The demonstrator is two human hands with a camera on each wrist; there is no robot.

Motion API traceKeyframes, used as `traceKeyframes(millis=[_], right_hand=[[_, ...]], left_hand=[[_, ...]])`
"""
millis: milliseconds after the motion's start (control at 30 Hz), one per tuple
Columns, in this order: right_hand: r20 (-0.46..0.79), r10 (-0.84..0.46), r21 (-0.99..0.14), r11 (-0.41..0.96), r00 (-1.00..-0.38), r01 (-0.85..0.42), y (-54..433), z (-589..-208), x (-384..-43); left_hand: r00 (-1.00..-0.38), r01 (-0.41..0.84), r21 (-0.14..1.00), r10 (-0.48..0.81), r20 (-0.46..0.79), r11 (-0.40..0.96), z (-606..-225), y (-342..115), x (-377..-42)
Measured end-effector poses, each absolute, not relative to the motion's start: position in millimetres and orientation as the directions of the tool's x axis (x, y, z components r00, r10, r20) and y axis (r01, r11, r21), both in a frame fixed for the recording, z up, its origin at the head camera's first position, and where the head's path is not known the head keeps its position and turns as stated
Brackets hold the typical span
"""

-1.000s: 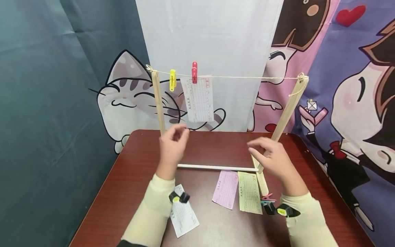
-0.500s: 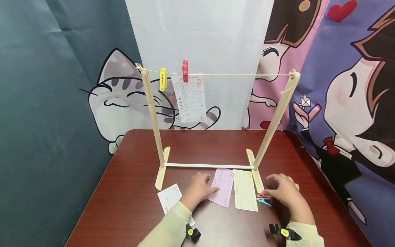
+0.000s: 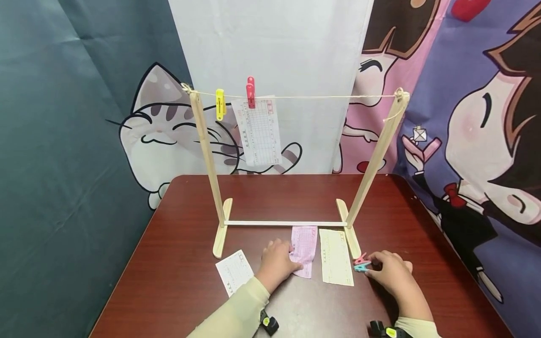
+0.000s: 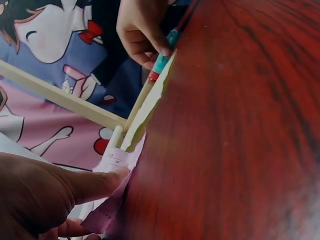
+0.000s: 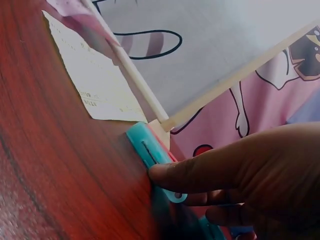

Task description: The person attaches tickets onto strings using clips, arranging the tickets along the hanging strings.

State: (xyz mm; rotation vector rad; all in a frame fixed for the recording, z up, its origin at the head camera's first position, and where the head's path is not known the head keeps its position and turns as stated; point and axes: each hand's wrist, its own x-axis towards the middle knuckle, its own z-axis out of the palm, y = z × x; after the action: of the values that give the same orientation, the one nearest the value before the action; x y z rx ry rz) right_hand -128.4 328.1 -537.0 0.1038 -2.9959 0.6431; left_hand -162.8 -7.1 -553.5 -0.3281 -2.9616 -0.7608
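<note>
Hands low at the tabletop point(image 3: 169, 281) in the head view: left hand point(image 3: 276, 263) pinching the pink slip point(image 3: 304, 244) near the white crossbar point(image 3: 285, 223), right hand point(image 3: 393, 273) pinching the teal clip point(image 3: 361, 267) just beside a red clip point(image 3: 360, 259). Across to the left wrist, the slip bends; a hard tug might tear it. Right wrist, the clips sit close, so lifting one could drag the other.

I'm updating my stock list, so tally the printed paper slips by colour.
White, the hanging white slip and the flat white slip: 2
Pink, the pink slip: 1
Pale yellow, the pale yellow slip: 1
Total: 4
</note>
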Motion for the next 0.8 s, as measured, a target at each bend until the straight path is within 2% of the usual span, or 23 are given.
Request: traceKeyframes(millis=[233,500,800], right_hand=[[0.125,-0.044,-0.424,0.901,-0.991,-0.093,336,-538,-127],[0.087,-0.009,-0.456,0.889,-0.996,-0.048,346,-531,-125],[0.098,0.033,-0.547,0.837,-0.995,-0.026,349,-531,-123]], left_hand=[[-0.958,0.285,0.502,0.218,0.189,0.817,-555,-16,-166],[-0.964,0.263,0.697,0.215,0.158,0.667,-552,-32,-168],[-0.968,0.247,0.719,0.201,0.151,0.65,-557,-39,-173]])
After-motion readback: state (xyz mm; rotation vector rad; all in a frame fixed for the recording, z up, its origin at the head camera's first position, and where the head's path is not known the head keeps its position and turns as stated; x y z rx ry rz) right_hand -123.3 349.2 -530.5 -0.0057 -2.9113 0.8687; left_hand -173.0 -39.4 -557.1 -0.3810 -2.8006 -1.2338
